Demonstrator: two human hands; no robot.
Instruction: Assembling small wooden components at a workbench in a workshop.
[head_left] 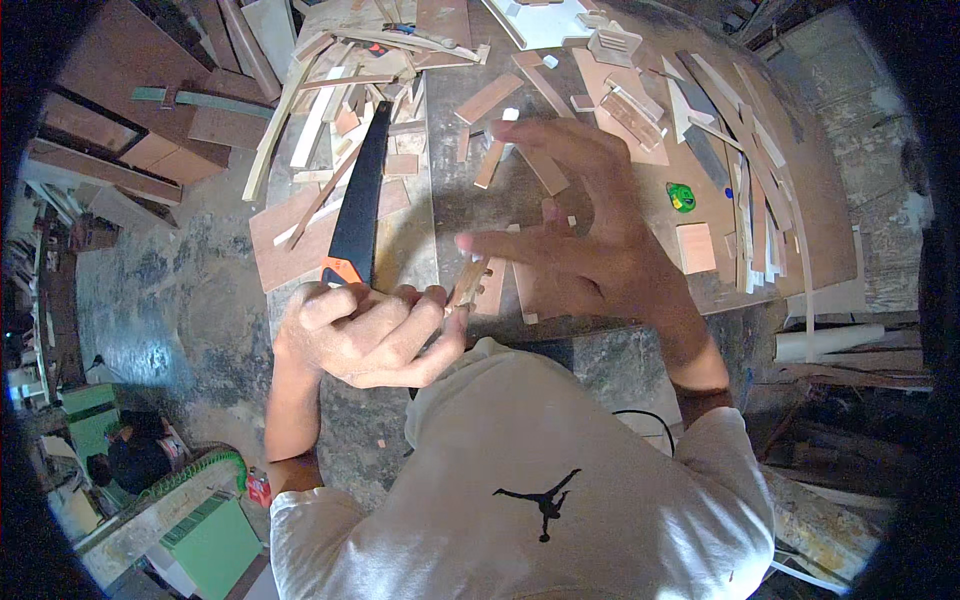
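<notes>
Left hand (375, 330) pinching a small wood piece (467, 282) near the worktop's (460, 200) front edge.
The left grip is holding the lower end, apparently leaving the upper end accessible; the piece is appearing brown, narrow and tilted. The right hand (600, 235) is hovering beside it, fingers spread. Beyond, the saw (362, 200) is lying blade-away, seemingly within reach, among scraps (488, 98).

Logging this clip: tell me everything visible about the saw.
The saw has a long, dark, metal-looking blade that narrows toward its far tip, with an orange part at the near end. It points up the view, tip slightly right, over wood scraps. The left hand hides the rest of the near end; whether it is held or resting cannot be told.
</notes>
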